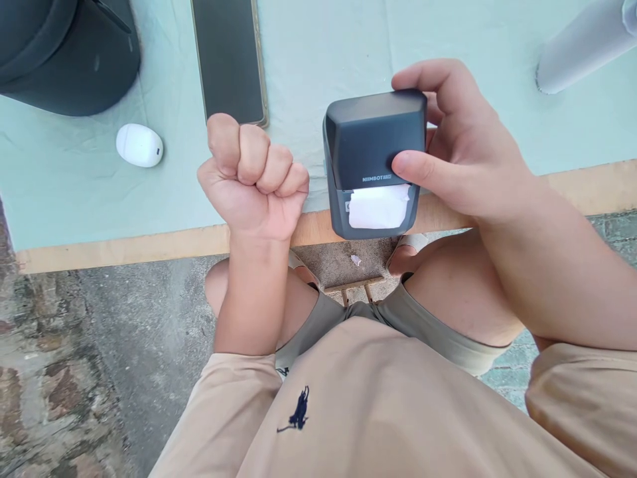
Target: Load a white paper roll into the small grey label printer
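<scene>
My right hand [455,143] grips a dark label printer [378,136] from its right side, with the thumb on its front face and the fingers at the far upper edge. "NIIMBOT" is printed on the printer's lid. From the slot below the lid a white label [379,207] hangs over the lower part. Left of the printer and apart from it, my left hand [259,176] is closed in a fist, and nothing shows between its fingers. A dark-screened phone [229,63] lies just beyond that fist.
A white earbud case [139,145] lies at left, near a large black container [74,60]. At the upper right a white cylinder [582,46] rests on the pale green tablecloth [323,40]. The table's wooden edge [124,247] runs in front of me. A white scrap [355,260] is on the floor.
</scene>
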